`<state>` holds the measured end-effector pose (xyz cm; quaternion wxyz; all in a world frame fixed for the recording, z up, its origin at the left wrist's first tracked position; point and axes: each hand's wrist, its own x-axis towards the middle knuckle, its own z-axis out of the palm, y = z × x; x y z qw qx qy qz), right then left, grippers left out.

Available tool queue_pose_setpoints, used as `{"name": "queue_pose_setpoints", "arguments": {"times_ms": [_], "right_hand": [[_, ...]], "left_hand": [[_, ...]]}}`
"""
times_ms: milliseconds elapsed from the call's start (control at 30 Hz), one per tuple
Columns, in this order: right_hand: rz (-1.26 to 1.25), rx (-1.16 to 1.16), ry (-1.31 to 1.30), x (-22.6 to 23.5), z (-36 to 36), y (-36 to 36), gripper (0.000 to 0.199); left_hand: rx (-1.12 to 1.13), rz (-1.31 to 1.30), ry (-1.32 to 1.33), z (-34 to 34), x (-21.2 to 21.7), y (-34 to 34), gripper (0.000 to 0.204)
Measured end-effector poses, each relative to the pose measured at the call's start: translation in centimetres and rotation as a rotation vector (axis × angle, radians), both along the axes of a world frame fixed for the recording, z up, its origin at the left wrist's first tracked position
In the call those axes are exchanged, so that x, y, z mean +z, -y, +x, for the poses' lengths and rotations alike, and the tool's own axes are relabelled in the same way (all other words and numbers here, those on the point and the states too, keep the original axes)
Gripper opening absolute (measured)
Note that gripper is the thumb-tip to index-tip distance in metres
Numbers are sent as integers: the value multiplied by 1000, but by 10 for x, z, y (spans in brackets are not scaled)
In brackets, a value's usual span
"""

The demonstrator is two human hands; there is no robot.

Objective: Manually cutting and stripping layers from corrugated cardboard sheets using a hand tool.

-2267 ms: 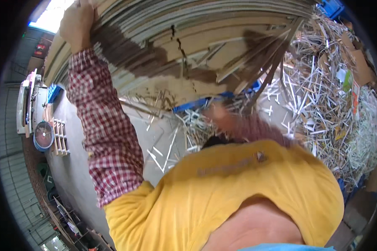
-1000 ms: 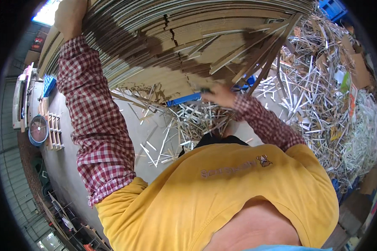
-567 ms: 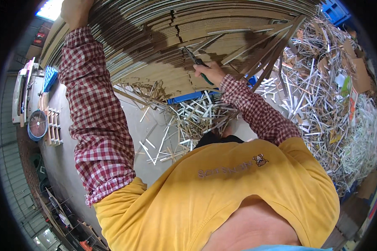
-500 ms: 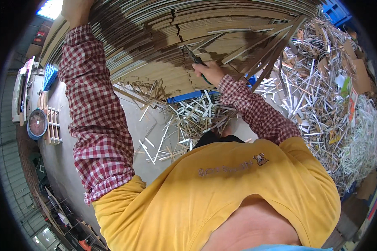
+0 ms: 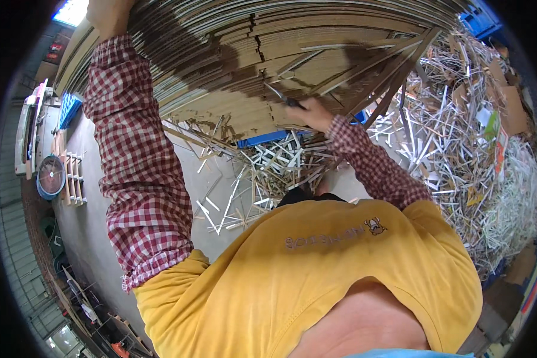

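A big stack of cut cardboard sheets [image 5: 334, 65] spans the top of the head view, its layered edges toward me. My right hand [image 5: 311, 113] is closed around a dark-handled hand tool [image 5: 295, 103] with a slim metal end. That metal end points up and left at the face of the stack; blur hides its exact kind. At the upper left, my left hand [image 5: 108, 17] reaches to the far left side of the stack. Its fingers are cut off by the picture's edge, so their grip does not show. Loose cardboard strips [image 5: 394, 62] hang from the stack's right side.
Right of the stack lies a large heap of paper and cardboard scraps [image 5: 441, 137]. More strips [image 5: 286, 158] litter the floor below, beside a blue pallet edge [image 5: 262, 139]. A round fan [image 5: 51, 178] stands at the left, and a blue crate [image 5: 478, 21] at the upper right.
My right hand has moved a little right and down with the tool, whose metal end has drawn down from its former place on the stack. The left hand stays where it was.
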<state>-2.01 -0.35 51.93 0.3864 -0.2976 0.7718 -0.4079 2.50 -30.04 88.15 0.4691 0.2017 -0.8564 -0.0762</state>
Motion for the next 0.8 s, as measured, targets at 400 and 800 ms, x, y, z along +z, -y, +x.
{"name": "queue_pose_setpoints", "arguments": {"times_ms": [400, 800], "right_hand": [[-361, 349, -581, 10, 105, -50, 52], [-92, -163, -7, 17, 0, 37, 43]], "left_hand": [[-8, -82, -24, -3, -4, 10, 50], [-24, -25, 15, 2, -2, 2, 48]]}}
